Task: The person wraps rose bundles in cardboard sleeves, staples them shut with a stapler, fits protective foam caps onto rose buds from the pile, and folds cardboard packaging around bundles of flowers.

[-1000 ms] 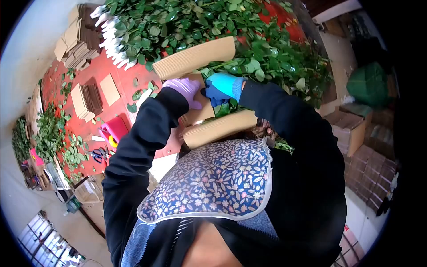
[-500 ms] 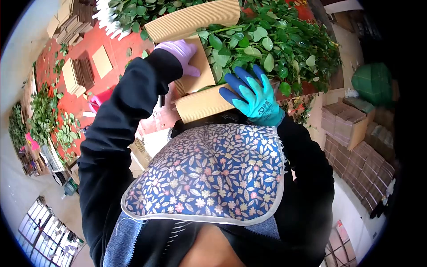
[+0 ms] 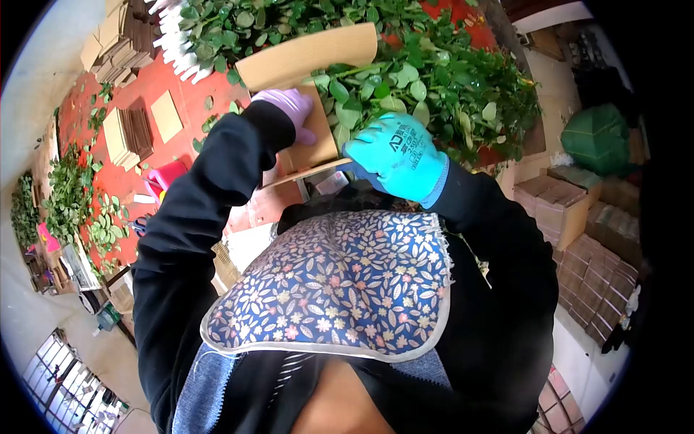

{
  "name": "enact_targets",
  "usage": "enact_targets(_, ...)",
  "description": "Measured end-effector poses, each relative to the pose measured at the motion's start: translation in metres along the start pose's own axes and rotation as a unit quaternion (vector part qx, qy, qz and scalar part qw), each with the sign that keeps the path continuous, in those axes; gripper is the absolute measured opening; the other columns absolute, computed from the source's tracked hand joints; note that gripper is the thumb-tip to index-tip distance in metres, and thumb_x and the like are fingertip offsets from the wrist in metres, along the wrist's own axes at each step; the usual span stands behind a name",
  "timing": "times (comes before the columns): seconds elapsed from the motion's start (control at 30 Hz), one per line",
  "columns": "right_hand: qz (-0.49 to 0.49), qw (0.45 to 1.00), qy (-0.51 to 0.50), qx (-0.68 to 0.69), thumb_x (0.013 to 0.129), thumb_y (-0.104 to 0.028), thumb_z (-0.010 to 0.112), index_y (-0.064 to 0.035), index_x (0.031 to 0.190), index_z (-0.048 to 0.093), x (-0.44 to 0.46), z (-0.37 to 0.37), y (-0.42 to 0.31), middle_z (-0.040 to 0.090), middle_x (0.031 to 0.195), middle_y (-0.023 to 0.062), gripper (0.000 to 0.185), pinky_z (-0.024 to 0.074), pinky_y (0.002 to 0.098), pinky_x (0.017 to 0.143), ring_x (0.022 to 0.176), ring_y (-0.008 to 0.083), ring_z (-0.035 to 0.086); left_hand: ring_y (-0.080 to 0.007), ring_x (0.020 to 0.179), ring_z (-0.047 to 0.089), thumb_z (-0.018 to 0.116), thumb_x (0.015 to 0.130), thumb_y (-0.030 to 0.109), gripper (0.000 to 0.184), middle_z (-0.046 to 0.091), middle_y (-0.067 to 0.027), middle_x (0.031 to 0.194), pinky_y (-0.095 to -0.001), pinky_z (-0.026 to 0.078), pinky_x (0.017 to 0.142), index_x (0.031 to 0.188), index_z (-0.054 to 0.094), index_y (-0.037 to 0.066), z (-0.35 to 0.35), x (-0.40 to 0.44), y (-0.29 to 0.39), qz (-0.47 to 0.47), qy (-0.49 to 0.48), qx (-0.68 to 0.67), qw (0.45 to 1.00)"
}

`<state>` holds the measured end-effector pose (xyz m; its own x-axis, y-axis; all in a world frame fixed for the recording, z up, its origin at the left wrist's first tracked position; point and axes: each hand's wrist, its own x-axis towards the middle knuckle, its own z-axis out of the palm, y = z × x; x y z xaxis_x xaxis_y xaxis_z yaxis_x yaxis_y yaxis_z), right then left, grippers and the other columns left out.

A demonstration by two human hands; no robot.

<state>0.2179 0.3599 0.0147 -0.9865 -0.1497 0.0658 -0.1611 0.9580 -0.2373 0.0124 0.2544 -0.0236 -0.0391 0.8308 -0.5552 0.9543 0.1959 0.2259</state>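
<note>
Along the near edge of the red table [image 3: 189,98], the bent cardboard [image 3: 318,130] lies under the left hand [image 3: 289,108], thumb spread, its near rim running left to right toward the closer right hand [image 3: 401,155], curled and apparently pinching that end.

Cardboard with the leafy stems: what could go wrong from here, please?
The far flap has no hand on it, so it may fall outward. Leaves lie close to the right hand and might be crushed if it presses inward. The cardboard might shift if the left hand lifts.
</note>
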Motion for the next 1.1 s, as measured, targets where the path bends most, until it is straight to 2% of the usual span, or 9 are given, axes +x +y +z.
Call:
enact_targets(0.1,0.014,1.000,-0.009,0.015,0.080,-0.023,0.062,-0.0138,0.081,0.059,0.015,-0.004,0.012,0.060,0.071,0.0045,0.010,0.0470,0.0403,0.064,0.070,0.0253,0.062,-0.0373,0.085,0.066,0.072,0.074,0.048,0.049,0.067,-0.0181,0.088,-0.0475,0.052,0.072,0.096,0.064,0.006,0.001,0.002,-0.005,0.010,-0.011,0.012,1.000)
enact_targets(0.2,0.057,0.992,-0.007,0.116,0.084,-0.033,0.064,-0.0112,0.072,0.062,0.037,0.002,0.030,0.060,0.066,0.0094,0.025,0.0451,0.0447,0.058,0.063,0.0309,0.060,-0.0376,0.082,0.066,0.055,0.089,0.033,0.026,0.067,-0.0188,0.084,-0.0485,0.052,0.069,0.095,0.066,0.011,0.004,-0.003,-0.006,0.026,0.013,0.030,0.999)
enact_targets(0.3,0.086,0.983,-0.036,0.157,0.086,-0.036,0.064,-0.0114,0.074,0.067,0.049,0.017,0.049,0.061,0.068,0.0106,0.027,0.0454,0.0467,0.058,0.065,0.0329,0.060,-0.0379,0.078,0.066,0.049,0.092,0.027,0.024,0.067,-0.0189,0.084,-0.0481,0.052,0.068,0.093,0.067,0.011,-0.006,-0.005,-0.008,0.027,-0.008,0.007,1.000)
enact_targets(0.5,0.113,0.976,-0.088,0.166,0.085,-0.039,0.064,-0.0122,0.076,0.068,0.060,0.047,0.068,0.064,0.072,0.0116,0.029,0.0478,0.0462,0.061,0.068,0.0326,0.063,-0.0347,0.075,0.065,0.055,0.091,0.027,0.021,0.062,-0.0199,0.074,-0.0487,0.050,0.065,0.089,0.065,0.008,-0.005,0.002,-0.022,0.043,-0.011,-0.044,0.998)
enact_targets(0.63,0.143,0.975,-0.108,0.131,0.086,-0.043,0.060,-0.0110,0.076,0.068,0.044,0.028,0.021,0.065,0.073,0.0124,0.035,0.0498,0.0464,0.064,0.070,0.0338,0.064,-0.0298,0.070,0.063,0.070,0.079,0.025,0.025,0.058,-0.0127,0.080,-0.0414,0.051,0.056,0.090,0.055,0.009,-0.022,-0.092,0.034,-0.036,0.296,0.052,0.953)
enact_targets(0.77,0.143,0.967,-0.137,0.163,0.085,-0.043,0.061,-0.0116,0.080,0.069,0.044,0.019,0.022,0.066,0.077,0.0123,0.033,0.0494,0.0474,0.065,0.073,0.0341,0.064,-0.0304,0.079,0.055,0.081,0.058,0.043,0.052,0.049,-0.0100,0.088,-0.0431,0.041,0.064,0.088,0.053,0.011,0.024,-0.104,0.071,0.009,0.280,-0.048,0.959)
enact_targets(1.03,0.091,0.988,-0.089,0.088,0.084,-0.039,0.062,-0.0099,0.077,0.065,0.047,0.009,0.016,0.063,0.072,0.0127,0.030,0.0474,0.0474,0.061,0.067,0.0339,0.062,-0.0318,0.085,0.053,0.082,0.057,0.036,0.053,0.049,-0.0106,0.090,-0.0435,0.043,0.071,0.093,0.054,0.009,0.056,-0.078,0.069,-0.021,0.344,-0.192,0.919)
enact_targets(1.07,0.087,0.978,-0.188,0.011,0.085,-0.038,0.062,-0.0088,0.077,0.064,0.057,-0.005,0.010,0.062,0.068,0.0119,0.030,0.0461,0.0470,0.059,0.065,0.0320,0.062,-0.0320,0.087,0.052,0.082,0.058,0.035,0.053,0.050,-0.0110,0.091,-0.0432,0.043,0.073,0.094,0.054,0.008,0.053,-0.080,0.069,-0.037,0.327,-0.204,0.922)
enact_targets(1.1,0.069,0.984,-0.143,-0.081,0.085,-0.038,0.063,-0.0086,0.082,0.064,0.059,-0.009,0.001,0.062,0.068,0.0097,0.029,0.0462,0.0449,0.060,0.065,0.0292,0.062,-0.0330,0.089,0.052,0.082,0.059,0.032,0.054,0.050,-0.0116,0.094,-0.0437,0.043,0.076,0.098,0.054,0.008,0.059,-0.083,0.068,-0.043,0.339,-0.191,0.920)
